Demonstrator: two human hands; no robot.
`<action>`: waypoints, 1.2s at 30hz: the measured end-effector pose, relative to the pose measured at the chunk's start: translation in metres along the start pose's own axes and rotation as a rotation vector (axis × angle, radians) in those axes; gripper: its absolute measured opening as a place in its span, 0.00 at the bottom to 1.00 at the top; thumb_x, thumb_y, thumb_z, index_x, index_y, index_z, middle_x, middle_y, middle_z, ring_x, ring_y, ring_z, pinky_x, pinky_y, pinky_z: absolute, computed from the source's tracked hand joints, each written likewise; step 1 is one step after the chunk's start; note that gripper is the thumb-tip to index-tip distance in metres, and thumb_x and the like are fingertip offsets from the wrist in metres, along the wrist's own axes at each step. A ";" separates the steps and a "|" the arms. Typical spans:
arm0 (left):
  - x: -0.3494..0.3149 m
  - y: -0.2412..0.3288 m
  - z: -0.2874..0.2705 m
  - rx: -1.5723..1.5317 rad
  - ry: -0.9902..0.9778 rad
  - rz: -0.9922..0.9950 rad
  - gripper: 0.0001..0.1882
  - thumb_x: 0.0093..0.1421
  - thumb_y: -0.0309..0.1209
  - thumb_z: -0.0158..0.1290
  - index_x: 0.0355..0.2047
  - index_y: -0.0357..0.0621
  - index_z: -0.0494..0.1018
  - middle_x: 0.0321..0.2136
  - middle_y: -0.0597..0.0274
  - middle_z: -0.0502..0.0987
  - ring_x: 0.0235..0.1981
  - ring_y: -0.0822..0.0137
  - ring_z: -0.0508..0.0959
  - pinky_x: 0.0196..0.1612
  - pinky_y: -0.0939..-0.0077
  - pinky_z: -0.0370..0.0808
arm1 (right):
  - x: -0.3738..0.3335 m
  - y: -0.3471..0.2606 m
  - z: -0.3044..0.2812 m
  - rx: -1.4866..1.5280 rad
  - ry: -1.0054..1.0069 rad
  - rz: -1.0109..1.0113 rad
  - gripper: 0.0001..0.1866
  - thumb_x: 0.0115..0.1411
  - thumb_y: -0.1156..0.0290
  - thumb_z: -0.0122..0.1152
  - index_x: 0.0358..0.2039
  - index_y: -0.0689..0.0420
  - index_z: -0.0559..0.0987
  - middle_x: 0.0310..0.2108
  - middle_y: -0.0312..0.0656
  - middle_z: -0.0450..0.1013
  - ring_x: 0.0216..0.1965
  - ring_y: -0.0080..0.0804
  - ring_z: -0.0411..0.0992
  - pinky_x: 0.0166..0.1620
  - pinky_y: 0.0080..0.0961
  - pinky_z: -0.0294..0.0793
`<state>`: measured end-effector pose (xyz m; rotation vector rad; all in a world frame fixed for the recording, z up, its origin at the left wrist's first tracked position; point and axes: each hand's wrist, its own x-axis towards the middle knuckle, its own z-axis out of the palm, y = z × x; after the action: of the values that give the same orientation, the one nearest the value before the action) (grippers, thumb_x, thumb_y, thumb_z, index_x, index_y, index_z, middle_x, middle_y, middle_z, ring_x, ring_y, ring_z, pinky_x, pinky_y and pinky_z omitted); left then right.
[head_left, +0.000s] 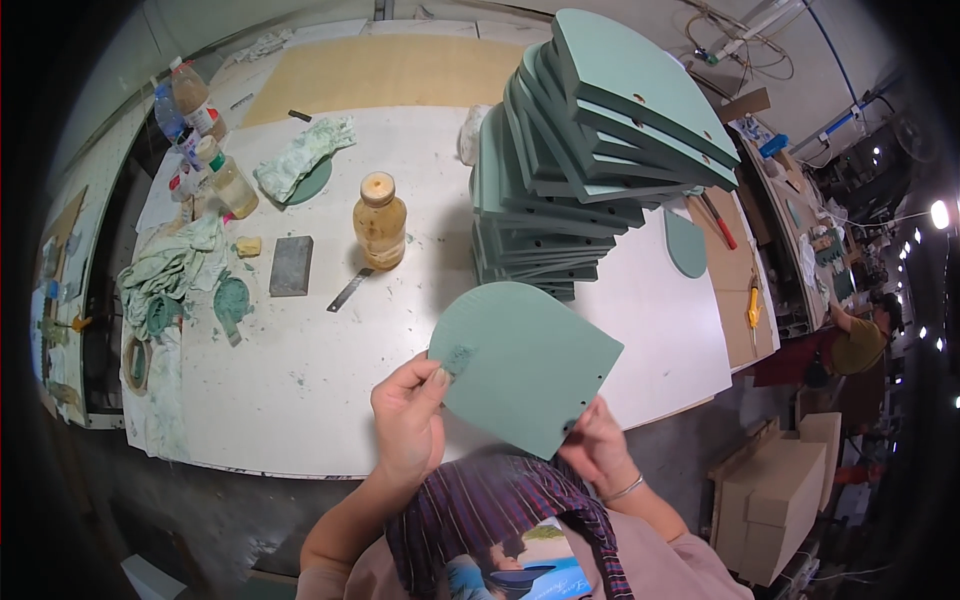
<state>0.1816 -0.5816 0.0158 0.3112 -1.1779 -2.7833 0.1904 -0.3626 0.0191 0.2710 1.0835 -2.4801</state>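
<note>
I hold a flat green panel [525, 365] with one rounded end above the near edge of the white table [300, 390]. My left hand [408, 415] pinches its left edge, the thumb beside a rough darker patch on the face. My right hand [598, 448] grips the lower right corner, near two small holes. Behind the panel rises a tall leaning stack of similar green panels [590, 150].
A plastic bottle of yellowish liquid [380, 222], a grey block [291, 265], a metal scraper [350, 290], stained rags [170, 275] and more bottles [195, 115] lie on the left. Another green panel [686, 243] lies at right. A person [860, 340] works far right; cardboard boxes [775, 495] stand below.
</note>
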 end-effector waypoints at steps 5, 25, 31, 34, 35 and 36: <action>-0.013 -0.009 -0.014 0.023 -0.091 -0.060 0.06 0.58 0.17 0.51 0.36 0.26 0.74 0.43 0.52 0.75 0.44 0.67 0.73 0.52 0.71 0.67 | -0.010 0.004 0.019 -0.069 0.146 0.044 0.28 0.51 0.80 0.61 0.54 0.66 0.67 0.49 0.45 0.70 0.49 0.33 0.71 0.54 0.31 0.69; -0.016 0.070 -0.021 0.759 -0.065 0.127 0.04 0.57 0.19 0.53 0.27 0.31 0.76 0.15 0.63 0.76 0.16 0.78 0.70 0.21 0.85 0.66 | -0.036 -0.003 0.029 -0.110 0.220 0.026 0.31 0.49 0.79 0.64 0.54 0.67 0.66 0.47 0.48 0.70 0.47 0.37 0.72 0.51 0.33 0.71; -0.015 0.074 -0.022 0.832 -0.100 0.264 0.03 0.55 0.18 0.53 0.26 0.31 0.76 0.14 0.63 0.74 0.17 0.78 0.72 0.21 0.85 0.66 | -0.034 -0.004 0.031 -0.091 0.189 0.105 0.31 0.49 0.78 0.65 0.54 0.67 0.66 0.48 0.49 0.70 0.48 0.38 0.72 0.51 0.34 0.71; -0.014 0.077 -0.021 0.858 -0.092 0.254 0.03 0.55 0.18 0.53 0.25 0.31 0.75 0.14 0.63 0.74 0.16 0.78 0.72 0.21 0.85 0.66 | -0.033 -0.003 0.027 -0.090 0.185 0.127 0.31 0.49 0.78 0.65 0.54 0.67 0.66 0.48 0.49 0.70 0.48 0.38 0.72 0.52 0.34 0.71; -0.013 0.078 -0.021 0.866 -0.101 0.248 0.03 0.55 0.18 0.53 0.25 0.31 0.75 0.14 0.63 0.74 0.16 0.78 0.72 0.21 0.85 0.66 | -0.033 -0.002 0.027 -0.091 0.186 0.135 0.31 0.49 0.78 0.65 0.54 0.67 0.66 0.48 0.49 0.70 0.48 0.39 0.72 0.52 0.34 0.71; -0.013 0.078 -0.021 0.875 -0.110 0.243 0.04 0.55 0.18 0.53 0.24 0.31 0.75 0.14 0.63 0.74 0.16 0.78 0.72 0.21 0.85 0.66 | -0.032 -0.002 0.026 -0.091 0.185 0.143 0.31 0.50 0.78 0.64 0.54 0.67 0.66 0.48 0.49 0.70 0.48 0.39 0.72 0.52 0.35 0.71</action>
<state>0.1998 -0.6481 0.0597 0.0579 -2.2256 -1.9526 0.2179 -0.3709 0.0489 0.5393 1.2024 -2.3074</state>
